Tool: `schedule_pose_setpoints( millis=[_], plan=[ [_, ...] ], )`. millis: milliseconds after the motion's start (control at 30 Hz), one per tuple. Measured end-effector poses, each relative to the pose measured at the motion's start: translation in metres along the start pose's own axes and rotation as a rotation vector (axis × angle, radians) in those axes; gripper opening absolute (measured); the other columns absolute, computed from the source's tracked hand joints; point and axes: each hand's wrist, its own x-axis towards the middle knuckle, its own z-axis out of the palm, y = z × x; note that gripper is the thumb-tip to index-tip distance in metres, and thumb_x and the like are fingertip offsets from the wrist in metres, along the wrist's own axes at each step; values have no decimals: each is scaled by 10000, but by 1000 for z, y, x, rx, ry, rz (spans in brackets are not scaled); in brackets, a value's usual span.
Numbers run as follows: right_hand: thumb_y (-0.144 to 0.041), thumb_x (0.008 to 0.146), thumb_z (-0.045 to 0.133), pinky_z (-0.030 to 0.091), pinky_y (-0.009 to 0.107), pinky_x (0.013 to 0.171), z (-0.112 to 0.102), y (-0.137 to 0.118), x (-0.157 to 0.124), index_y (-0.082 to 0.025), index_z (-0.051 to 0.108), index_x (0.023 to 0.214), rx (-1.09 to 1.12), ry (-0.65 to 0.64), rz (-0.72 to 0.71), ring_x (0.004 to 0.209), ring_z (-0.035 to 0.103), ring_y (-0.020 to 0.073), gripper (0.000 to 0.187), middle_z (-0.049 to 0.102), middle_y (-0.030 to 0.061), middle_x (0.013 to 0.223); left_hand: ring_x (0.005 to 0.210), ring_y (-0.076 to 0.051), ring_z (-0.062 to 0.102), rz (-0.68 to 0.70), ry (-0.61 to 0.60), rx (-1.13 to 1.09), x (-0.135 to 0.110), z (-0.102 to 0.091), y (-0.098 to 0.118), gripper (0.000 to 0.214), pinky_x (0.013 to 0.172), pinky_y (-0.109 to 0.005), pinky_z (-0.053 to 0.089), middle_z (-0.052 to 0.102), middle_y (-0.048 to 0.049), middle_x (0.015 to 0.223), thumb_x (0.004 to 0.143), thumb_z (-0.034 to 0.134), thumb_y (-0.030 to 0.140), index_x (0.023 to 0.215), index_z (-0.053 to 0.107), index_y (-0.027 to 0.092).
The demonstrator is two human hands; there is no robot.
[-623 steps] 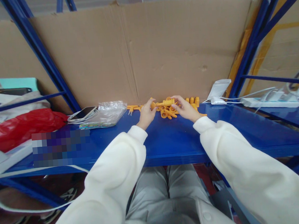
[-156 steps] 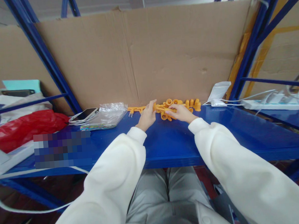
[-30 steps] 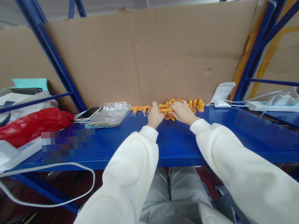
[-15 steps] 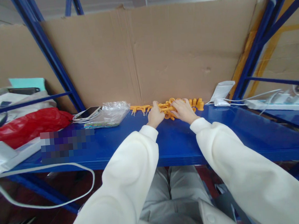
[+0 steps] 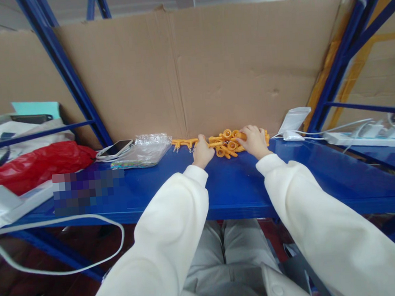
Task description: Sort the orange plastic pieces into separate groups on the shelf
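Observation:
Orange-yellow plastic parts (image 5: 229, 145), some with round cup-like ends, lie in a heap at the back of the blue shelf. My left hand (image 5: 203, 152) is closed at the heap's left side, its fingers around one of these parts. On the right, my right hand (image 5: 256, 142) has its fingers curled over an orange-yellow piece (image 5: 240, 136) with a rounded body. More of the same plastic parts (image 5: 185, 143), with small metal springs or chains hanging from them, are lined up left of my left hand. Its fingertips are partly hidden.
Cardboard (image 5: 228, 68) stands behind the shelf (image 5: 234, 186). To the left are a clear plastic bag pack (image 5: 150, 151), a phone (image 5: 117, 148) with a cable and a red bag (image 5: 44, 164). A white charger stand (image 5: 293, 124) and a power strip (image 5: 367, 138) are at right.
My right hand has shifted right, away from my left hand, uncovering more of the heap between them. The left hand has moved slightly left.

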Motion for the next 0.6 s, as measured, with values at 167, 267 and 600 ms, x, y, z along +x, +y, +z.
schedule_pose_setpoints(
  millis=[167, 267, 600],
  plan=[
    [-357, 895, 591, 481, 462, 941, -2, 29, 1, -135, 729, 1143, 75, 11, 385, 1153, 608, 341, 360, 674, 209, 1201, 1123, -285, 704, 11, 5, -3, 1, 0, -3, 485, 942, -378, 530, 731, -141, 1126, 814, 549, 90, 1271, 438, 207],
    [-323, 844, 643, 530, 398, 870, 1, 52, -1, -127, 758, 1052, 158, -19, 591, 1053, 677, 313, 308, 725, 192, 1104, 1100, -296, 709, 14, 8, -7, 2, 0, -4, 483, 931, -386, 532, 732, -144, 1109, 816, 546, 91, 1274, 439, 202],
    [-89, 732, 694, 536, 339, 763, 12, 74, -8, -129, 716, 791, 237, -214, 755, 1008, 727, 343, 75, 738, 178, 893, 1074, -288, 713, 16, 15, -2, 2, 1, -3, 463, 912, -367, 527, 728, -135, 1083, 820, 559, 91, 1255, 449, 208]
  ],
)
